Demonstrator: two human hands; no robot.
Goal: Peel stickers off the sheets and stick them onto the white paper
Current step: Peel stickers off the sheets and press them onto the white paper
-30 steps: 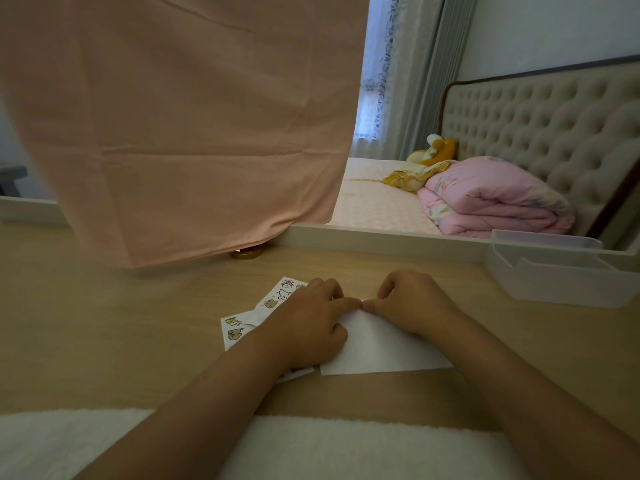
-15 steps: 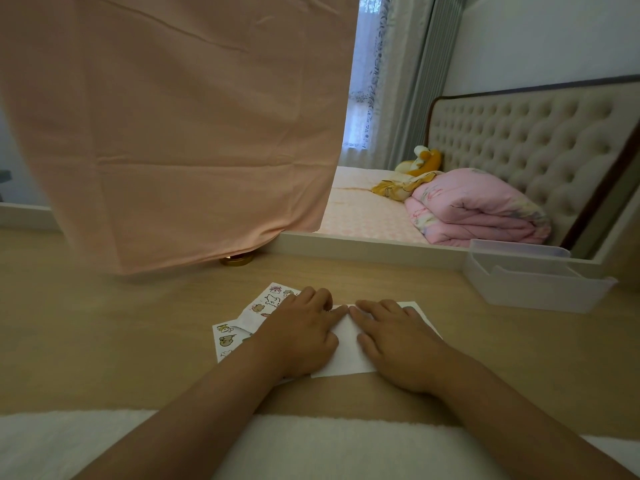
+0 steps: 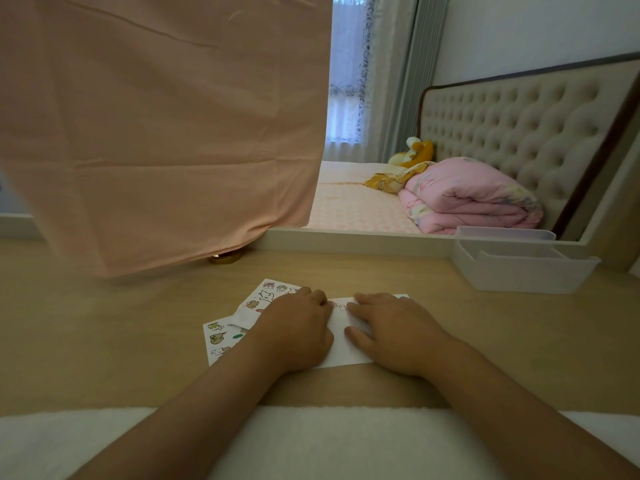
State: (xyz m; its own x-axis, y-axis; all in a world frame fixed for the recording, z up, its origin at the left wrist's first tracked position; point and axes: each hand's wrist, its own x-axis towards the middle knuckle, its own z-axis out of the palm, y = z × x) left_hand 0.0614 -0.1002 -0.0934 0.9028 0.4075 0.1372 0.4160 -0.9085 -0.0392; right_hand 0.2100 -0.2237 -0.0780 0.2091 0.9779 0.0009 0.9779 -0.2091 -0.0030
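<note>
While sticker (image 3: 341, 306) sits between fingertips: right hand (image 3: 398, 329) flat, fingers straight, together on white paper (image 3: 343, 348); left hand (image 3: 298, 329) fingers loosely bent, gripping nothing. Rub outward from fingertips, pressing edges.

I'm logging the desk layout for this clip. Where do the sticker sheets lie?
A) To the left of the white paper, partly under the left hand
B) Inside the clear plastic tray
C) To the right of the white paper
A: the sticker sheets lie left of the white paper, partly covered by the left hand.
</note>
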